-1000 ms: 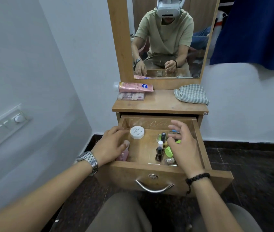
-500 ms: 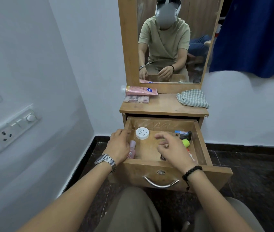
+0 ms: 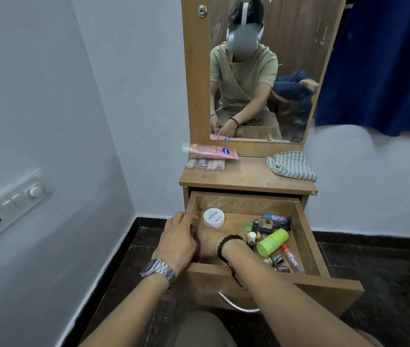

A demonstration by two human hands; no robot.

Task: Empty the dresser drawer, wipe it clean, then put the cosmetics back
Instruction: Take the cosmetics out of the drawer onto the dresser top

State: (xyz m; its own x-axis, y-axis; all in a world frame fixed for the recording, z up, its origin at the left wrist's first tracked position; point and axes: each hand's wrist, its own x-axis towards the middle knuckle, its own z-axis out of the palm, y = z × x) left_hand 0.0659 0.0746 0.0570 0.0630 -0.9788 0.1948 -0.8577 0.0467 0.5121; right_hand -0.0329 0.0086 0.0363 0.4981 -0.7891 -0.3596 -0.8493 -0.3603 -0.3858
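The wooden drawer (image 3: 309, 236) is pulled out and open. Inside it lie a white round jar (image 3: 214, 217) at the back left, and at the right a lime green tube (image 3: 272, 241) among several small dark bottles (image 3: 266, 227) and sticks. My left hand (image 3: 178, 237) lies over the drawer's left wall with its fingers curled. My right hand (image 3: 207, 244) has crossed into the front left corner. Its fingers are hidden behind my left hand. Whatever lies in that corner is hidden too.
On the dresser top (image 3: 246, 175) lie a pink tube (image 3: 211, 151), a clear box of nails (image 3: 205, 164) and a checked cloth (image 3: 291, 165). A mirror (image 3: 274, 26) stands behind. A white wall with a switch panel (image 3: 6, 209) is close on the left.
My right hand has swung from the bottles at the right across to the drawer's front left corner. The pink bottle there is now covered. My head has pulled back.
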